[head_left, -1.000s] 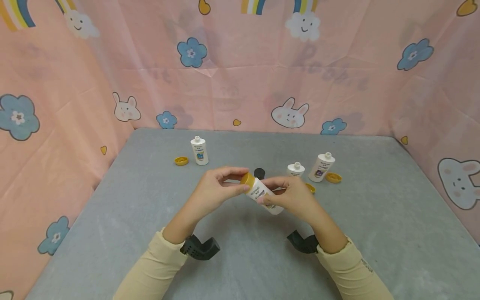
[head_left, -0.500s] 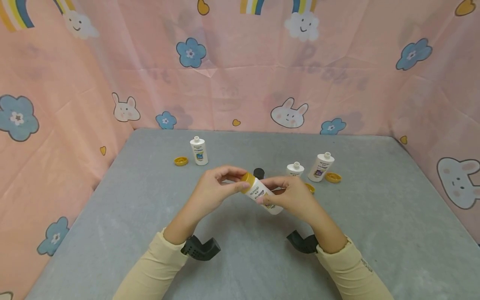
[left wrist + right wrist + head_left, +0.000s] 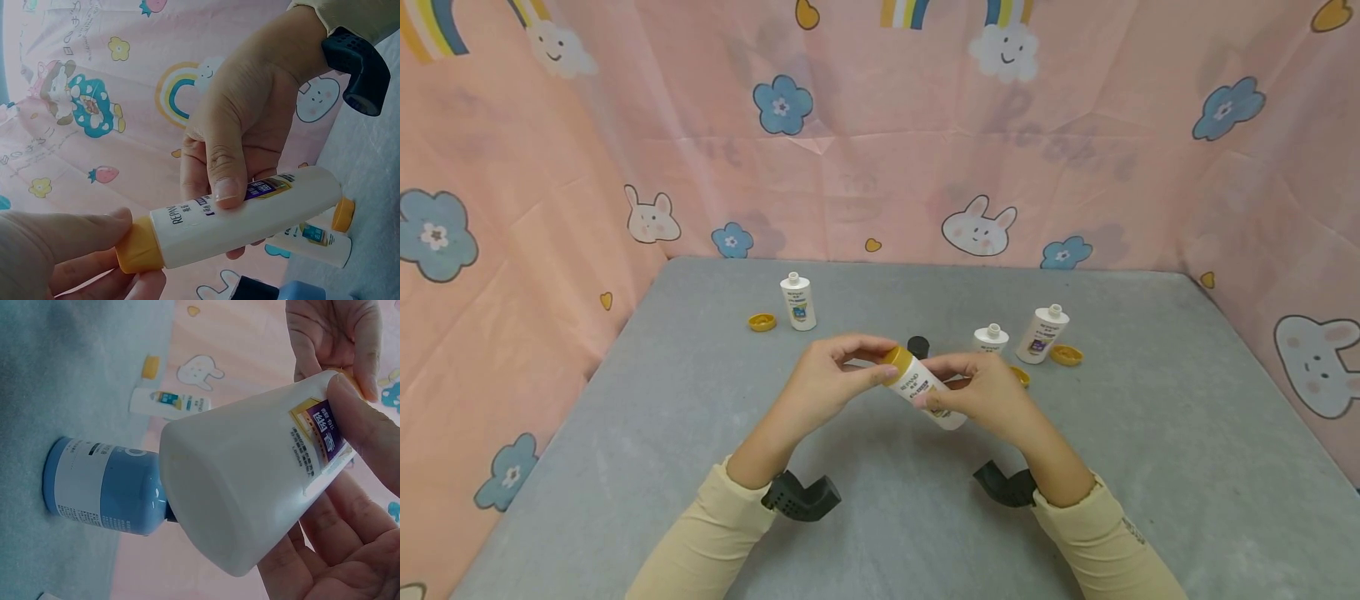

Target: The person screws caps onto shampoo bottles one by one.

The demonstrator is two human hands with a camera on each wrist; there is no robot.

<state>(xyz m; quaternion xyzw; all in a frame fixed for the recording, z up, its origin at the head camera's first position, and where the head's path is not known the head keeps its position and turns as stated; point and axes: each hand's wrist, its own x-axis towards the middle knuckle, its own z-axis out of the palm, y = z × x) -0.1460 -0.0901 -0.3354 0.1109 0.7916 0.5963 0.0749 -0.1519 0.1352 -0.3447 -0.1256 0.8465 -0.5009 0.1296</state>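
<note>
My left hand (image 3: 831, 379) pinches the yellow cap (image 3: 898, 360) of a white bottle between thumb and fingers. The cap sits on the bottle's upper end. The white bottle (image 3: 250, 215) is raised off the table and tilted, its base pointing to the lower right in the head view. Thumb and fingers of my right hand (image 3: 992, 393) grip its body across the printed label. In the right wrist view the bottle's base faces the camera, and a blue bottle (image 3: 103, 487) stands behind it. Only that bottle's black top (image 3: 918, 347) shows in the head view.
A white bottle without its cap (image 3: 799, 304) stands at back left, beside a yellow cap (image 3: 762, 322). Two more uncapped bottles, one nearer (image 3: 991, 338) and one to the right (image 3: 1042, 336), stand behind my right hand. Yellow caps (image 3: 1067, 356) lie near them.
</note>
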